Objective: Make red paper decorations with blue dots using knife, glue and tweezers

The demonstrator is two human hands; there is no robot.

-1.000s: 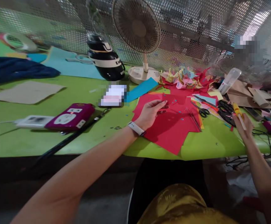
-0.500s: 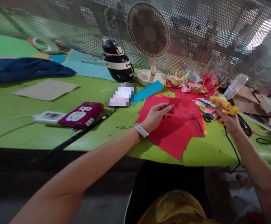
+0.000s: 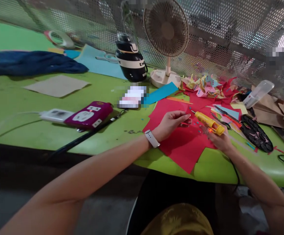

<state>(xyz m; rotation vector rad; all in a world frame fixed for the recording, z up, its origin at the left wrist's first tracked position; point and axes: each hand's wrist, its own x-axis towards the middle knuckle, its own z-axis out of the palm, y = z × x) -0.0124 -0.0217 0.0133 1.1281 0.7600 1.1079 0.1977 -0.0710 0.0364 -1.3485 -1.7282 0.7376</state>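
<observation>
My right hand [image 3: 219,137] is wrapped round a yellow hot glue gun [image 3: 209,123] with a glowing orange light. Its metal nozzle points left, just beside the fingertips of my left hand [image 3: 172,123]. Those left fingers are pinched together; whatever they hold is too small or too close in colour to the red behind to make out. Under both hands lie red paper sheets [image 3: 178,150], with small blue bits scattered on them. Scissors [image 3: 226,125] lie partly behind my right hand.
A black oval palette [image 3: 257,133] and a clear plastic case [image 3: 259,93] lie to the right. Paper scraps [image 3: 205,86] are heaped at the back near a fan [image 3: 166,29] and a dark bottle [image 3: 131,62]. Leftward are a phone [image 3: 132,97] and a purple power strip [image 3: 89,115].
My right hand has brought the glue gun leftward, its nozzle now near my left fingertips. The palette has come into fuller view. My left hand stays pinched over the red paper.
</observation>
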